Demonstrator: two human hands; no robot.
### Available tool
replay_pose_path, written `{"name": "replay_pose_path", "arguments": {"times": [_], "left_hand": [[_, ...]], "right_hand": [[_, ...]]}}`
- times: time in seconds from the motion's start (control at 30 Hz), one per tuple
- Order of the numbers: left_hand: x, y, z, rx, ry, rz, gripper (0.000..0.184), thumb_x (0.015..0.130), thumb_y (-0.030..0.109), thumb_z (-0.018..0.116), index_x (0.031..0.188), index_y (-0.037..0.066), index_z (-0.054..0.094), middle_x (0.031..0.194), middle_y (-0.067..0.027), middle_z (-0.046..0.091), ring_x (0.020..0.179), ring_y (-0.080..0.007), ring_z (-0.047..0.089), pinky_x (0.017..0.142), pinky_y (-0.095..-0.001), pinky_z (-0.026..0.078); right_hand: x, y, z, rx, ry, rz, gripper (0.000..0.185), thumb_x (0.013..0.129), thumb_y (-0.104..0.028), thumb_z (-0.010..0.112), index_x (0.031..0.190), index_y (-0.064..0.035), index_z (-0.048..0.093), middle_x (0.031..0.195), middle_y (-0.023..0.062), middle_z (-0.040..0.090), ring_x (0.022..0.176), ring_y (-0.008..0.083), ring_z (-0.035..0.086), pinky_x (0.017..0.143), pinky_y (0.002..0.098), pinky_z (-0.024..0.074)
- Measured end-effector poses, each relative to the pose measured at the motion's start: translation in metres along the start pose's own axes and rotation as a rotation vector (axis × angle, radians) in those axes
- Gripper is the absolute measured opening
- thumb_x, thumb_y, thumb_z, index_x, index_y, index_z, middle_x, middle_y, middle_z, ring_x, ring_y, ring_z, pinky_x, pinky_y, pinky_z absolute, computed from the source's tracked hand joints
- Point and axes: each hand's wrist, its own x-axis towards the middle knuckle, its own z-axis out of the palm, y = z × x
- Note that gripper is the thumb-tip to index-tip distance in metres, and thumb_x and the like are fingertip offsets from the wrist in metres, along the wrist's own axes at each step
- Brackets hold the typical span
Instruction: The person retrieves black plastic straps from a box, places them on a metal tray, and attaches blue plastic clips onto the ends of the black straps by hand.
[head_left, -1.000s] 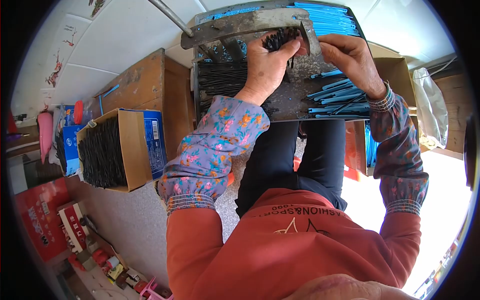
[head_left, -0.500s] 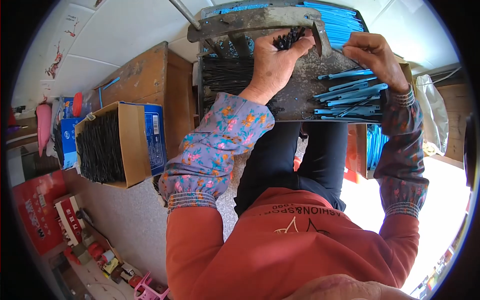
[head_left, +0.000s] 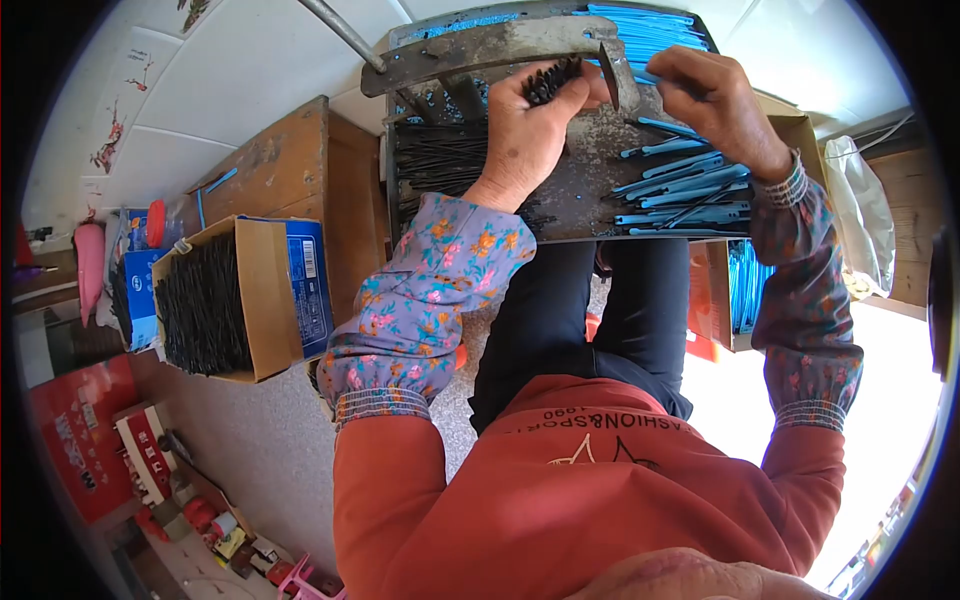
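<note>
My left hand [head_left: 527,140] is closed around a bundle of thin black plastic strips [head_left: 551,82], their ends poking up above the fist. It is beside a worn metal bar [head_left: 490,47] with an upright pointed blade [head_left: 609,76] at its right end. My right hand [head_left: 712,105] is raised right of the blade with its fingers curled in a pinch; whatever they hold, if anything, is hidden. Below that hand, flat blue strips [head_left: 680,180] lie fanned out on a dark metal tray [head_left: 590,190]. Loose black strips [head_left: 440,155] lie on the tray's left side.
More blue strips [head_left: 655,35] are stacked at the tray's back right. A cardboard box [head_left: 268,300] packed with black strips stands at left, near a wooden cabinet [head_left: 275,150]. Another box [head_left: 712,290] holding blue strips is below the tray. A metal rod [head_left: 345,35] meets the bar.
My right hand has moved a little left and up, closer to the blade. The black bundle in my left hand has tilted, its ends more towards me. The whole view has shifted slightly.
</note>
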Motion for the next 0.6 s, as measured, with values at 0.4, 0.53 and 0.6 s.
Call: {"name": "replay_pose_path", "arguments": {"times": [0.4, 0.53, 0.6], "left_hand": [[0.0, 0.001, 0.0, 0.122, 0.03, 0.005, 0.008, 0.081, -0.003, 0.064, 0.088, -0.005, 0.067, 0.078, -0.0108, 0.07, 0.067, -0.0123, 0.065, 0.064, -0.0209, 0.053], [0.0, 0.002, 0.002, 0.142, 0.05, 0.013, 0.009, 0.08, -0.002, 0.065, 0.088, -0.005, 0.067, 0.078, -0.0103, 0.07, 0.068, -0.0123, 0.065, 0.064, -0.0212, 0.053], [0.002, 0.002, 0.001, 0.084, 0.055, 0.013, 0.009, 0.081, 0.0, 0.065, 0.088, -0.005, 0.068, 0.078, -0.0094, 0.07, 0.068, -0.0119, 0.064, 0.064, -0.0213, 0.052]], "right_hand": [[0.005, -0.003, 0.016, 0.435, -0.027, 0.155, 0.01, 0.088, -0.009, 0.063, 0.094, -0.0019, 0.067, 0.069, 0.0021, 0.054, 0.054, 0.0093, 0.041, 0.051, 0.0213, 0.0345], [0.007, 0.005, 0.006, 0.217, -0.035, -0.055, 0.008, 0.089, -0.007, 0.062, 0.093, -0.0003, 0.065, 0.073, 0.0011, 0.053, 0.059, 0.0066, 0.039, 0.055, 0.0209, 0.0312], [-0.001, 0.021, -0.009, 0.281, -0.223, 0.128, 0.008, 0.087, -0.006, 0.062, 0.093, 0.0003, 0.065, 0.075, 0.0025, 0.054, 0.061, 0.0096, 0.042, 0.056, 0.0234, 0.0348]]}}
